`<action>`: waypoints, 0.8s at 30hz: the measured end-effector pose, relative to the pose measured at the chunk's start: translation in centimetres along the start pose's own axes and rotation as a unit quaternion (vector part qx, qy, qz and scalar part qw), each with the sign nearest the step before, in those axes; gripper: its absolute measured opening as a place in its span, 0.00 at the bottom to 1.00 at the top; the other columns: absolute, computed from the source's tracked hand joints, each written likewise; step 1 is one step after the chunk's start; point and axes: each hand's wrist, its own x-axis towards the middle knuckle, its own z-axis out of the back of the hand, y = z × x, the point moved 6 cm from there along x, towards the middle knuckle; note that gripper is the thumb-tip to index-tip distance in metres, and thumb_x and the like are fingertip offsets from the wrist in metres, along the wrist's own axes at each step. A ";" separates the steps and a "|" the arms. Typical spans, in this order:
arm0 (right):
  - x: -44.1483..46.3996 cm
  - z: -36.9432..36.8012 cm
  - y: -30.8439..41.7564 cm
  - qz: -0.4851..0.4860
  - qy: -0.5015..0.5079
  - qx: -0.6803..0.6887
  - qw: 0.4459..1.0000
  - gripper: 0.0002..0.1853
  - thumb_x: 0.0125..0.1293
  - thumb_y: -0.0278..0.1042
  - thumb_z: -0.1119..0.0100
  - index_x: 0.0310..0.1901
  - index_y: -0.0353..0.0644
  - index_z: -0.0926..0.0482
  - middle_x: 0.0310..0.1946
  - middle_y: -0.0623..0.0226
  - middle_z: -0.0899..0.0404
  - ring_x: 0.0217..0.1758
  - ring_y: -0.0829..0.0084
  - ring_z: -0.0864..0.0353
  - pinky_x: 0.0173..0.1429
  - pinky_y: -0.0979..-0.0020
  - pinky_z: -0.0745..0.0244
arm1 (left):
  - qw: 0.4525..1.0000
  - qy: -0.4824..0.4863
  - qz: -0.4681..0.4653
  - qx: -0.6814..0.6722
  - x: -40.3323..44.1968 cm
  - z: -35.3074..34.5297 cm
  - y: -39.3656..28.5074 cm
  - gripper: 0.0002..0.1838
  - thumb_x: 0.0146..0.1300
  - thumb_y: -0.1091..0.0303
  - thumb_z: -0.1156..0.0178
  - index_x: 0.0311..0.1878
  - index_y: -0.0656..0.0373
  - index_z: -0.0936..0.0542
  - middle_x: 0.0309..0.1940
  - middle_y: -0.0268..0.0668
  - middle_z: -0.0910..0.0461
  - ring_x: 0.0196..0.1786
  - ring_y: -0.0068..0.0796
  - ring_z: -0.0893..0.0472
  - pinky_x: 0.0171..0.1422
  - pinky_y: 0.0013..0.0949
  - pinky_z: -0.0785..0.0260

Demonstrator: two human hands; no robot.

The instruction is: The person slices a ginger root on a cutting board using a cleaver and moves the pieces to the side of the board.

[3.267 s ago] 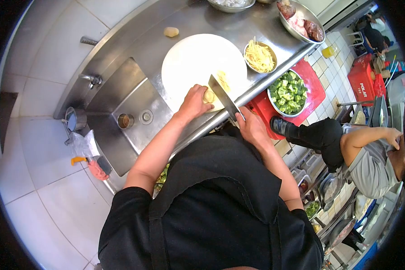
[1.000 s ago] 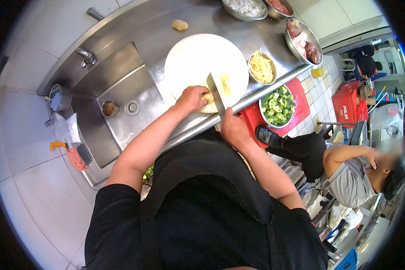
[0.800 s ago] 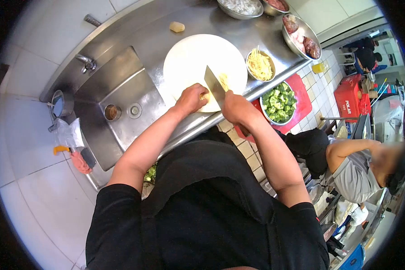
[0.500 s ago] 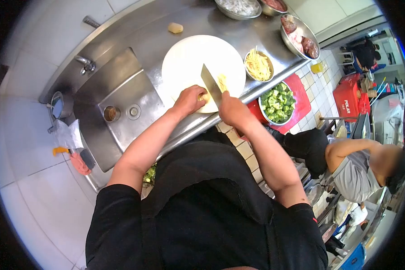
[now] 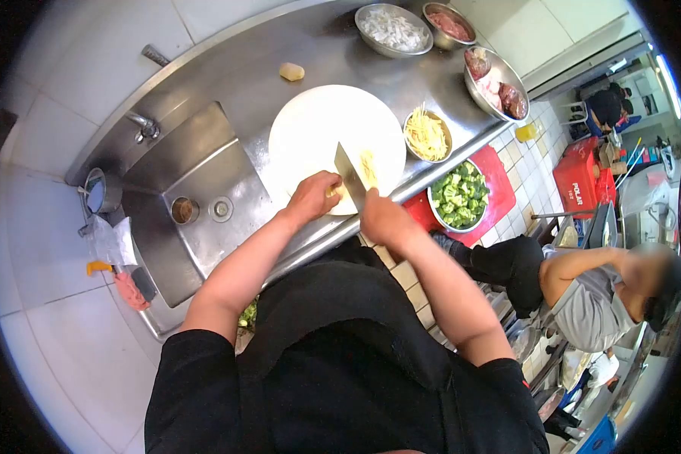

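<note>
My right hand is wrapped round the handle of a broad-bladed cleaver, whose blade stands over the round white cutting board. With curled fingers, my left hand holds a piece of pale yellow potato against the board, just left of the blade; the fingers partly hide it. Thin potato strips lie on the board to the right of the cleaver. More strips fill a metal bowl beside the board. A whole peeled potato rests on the steel counter behind it.
A sink lies left of the board. Bowls of white pieces, red meat and mixed meat stand at the back right. Below the counter edge, broccoli fills a bowl on a red surface. A person sits at right.
The view has shifted, so the board and bowls appear lower. Both hands keep their grip, and the cleaver remains beside the left fingers.
</note>
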 end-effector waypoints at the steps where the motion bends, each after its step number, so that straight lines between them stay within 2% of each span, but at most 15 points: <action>1: -1.3 -0.7 0.4 -0.007 -0.016 0.020 1.000 0.15 0.74 0.28 0.48 0.54 0.24 0.32 0.35 0.28 0.14 0.44 0.34 0.09 0.49 0.39 0.15 | 1.000 -0.003 -0.005 -0.002 -0.1 -0.1 0.0 0.18 0.63 0.68 0.28 0.55 0.61 0.15 0.48 0.47 0.14 0.54 0.54 0.15 0.59 0.48 0.22; 3: -1.8 -3.8 -0.2 -0.001 -0.050 0.028 0.998 0.15 0.74 0.28 0.47 0.53 0.25 0.32 0.34 0.27 0.15 0.44 0.34 0.09 0.49 0.38 0.14 | 1.000 -0.004 -0.006 -0.003 0.0 -0.2 0.4 0.18 0.63 0.67 0.28 0.55 0.61 0.15 0.49 0.48 0.14 0.55 0.53 0.15 0.60 0.48 0.22; 5: -0.1 -4.3 -1.4 -0.028 -0.034 0.009 0.999 0.14 0.75 0.29 0.48 0.52 0.25 0.32 0.36 0.27 0.15 0.45 0.35 0.09 0.49 0.38 0.15 | 1.000 -0.013 -0.023 0.007 -0.3 -0.3 0.5 0.17 0.64 0.68 0.28 0.55 0.61 0.15 0.50 0.48 0.14 0.56 0.53 0.15 0.61 0.47 0.22; 7: 1.2 0.0 0.0 0.009 -0.028 0.018 0.999 0.14 0.74 0.28 0.48 0.53 0.24 0.30 0.39 0.30 0.13 0.48 0.37 0.09 0.53 0.45 0.14 | 0.999 0.001 -0.031 0.009 -0.4 -0.4 0.8 0.17 0.65 0.68 0.28 0.56 0.61 0.15 0.51 0.48 0.14 0.56 0.53 0.15 0.62 0.47 0.22; 10: 0.6 1.7 1.0 0.006 0.007 0.006 1.000 0.14 0.74 0.28 0.48 0.52 0.24 0.30 0.39 0.32 0.12 0.48 0.35 0.09 0.54 0.46 0.14 | 0.999 0.009 -0.032 0.005 0.0 -0.3 0.9 0.17 0.67 0.69 0.29 0.57 0.61 0.15 0.52 0.48 0.14 0.57 0.53 0.15 0.64 0.47 0.22; 13: -1.8 -1.8 0.8 -0.001 -0.009 -0.006 1.000 0.13 0.75 0.27 0.49 0.53 0.25 0.32 0.38 0.28 0.14 0.44 0.33 0.09 0.49 0.44 0.12 | 1.000 -0.002 -0.028 -0.009 -0.4 -0.4 0.9 0.17 0.68 0.68 0.29 0.58 0.61 0.15 0.53 0.47 0.14 0.58 0.53 0.16 0.64 0.47 0.22; 15: -1.5 -3.8 0.4 0.003 -0.039 0.019 0.999 0.13 0.75 0.27 0.49 0.53 0.24 0.32 0.38 0.28 0.14 0.46 0.33 0.09 0.51 0.44 0.13 | 0.999 -0.011 -0.032 -0.010 -0.4 -0.1 0.9 0.17 0.68 0.68 0.29 0.58 0.61 0.15 0.53 0.47 0.14 0.58 0.53 0.16 0.64 0.47 0.22; 19: 1.4 0.9 0.7 -0.009 -0.033 0.031 0.999 0.13 0.74 0.27 0.49 0.53 0.24 0.31 0.39 0.27 0.14 0.48 0.34 0.10 0.53 0.43 0.14 | 0.999 0.018 -0.035 0.006 -0.2 -0.4 1.1 0.17 0.70 0.66 0.30 0.59 0.60 0.16 0.53 0.47 0.15 0.59 0.53 0.16 0.64 0.47 0.23; 21: 0.9 2.6 2.0 -0.018 0.067 0.031 0.997 0.13 0.74 0.26 0.49 0.54 0.25 0.31 0.41 0.27 0.14 0.49 0.34 0.10 0.56 0.42 0.15 | 0.999 0.026 -0.035 0.003 -0.4 -0.4 1.4 0.17 0.71 0.65 0.31 0.59 0.60 0.16 0.54 0.47 0.15 0.59 0.53 0.17 0.65 0.47 0.23; 22: 0.3 0.9 1.3 -0.006 0.025 0.016 1.000 0.13 0.74 0.26 0.48 0.54 0.25 0.30 0.41 0.27 0.14 0.49 0.34 0.10 0.56 0.42 0.15 | 0.999 0.029 -0.036 0.007 -0.4 -0.4 1.4 0.17 0.71 0.65 0.31 0.60 0.59 0.16 0.54 0.47 0.16 0.59 0.52 0.17 0.65 0.47 0.23; 24: -1.2 -2.5 0.9 -0.023 0.003 0.029 0.999 0.14 0.74 0.28 0.47 0.54 0.25 0.31 0.40 0.28 0.14 0.48 0.34 0.10 0.55 0.42 0.15 | 0.999 0.027 -0.032 0.007 -0.5 -0.5 1.2 0.16 0.72 0.65 0.32 0.60 0.59 0.16 0.54 0.47 0.16 0.59 0.52 0.17 0.65 0.46 0.23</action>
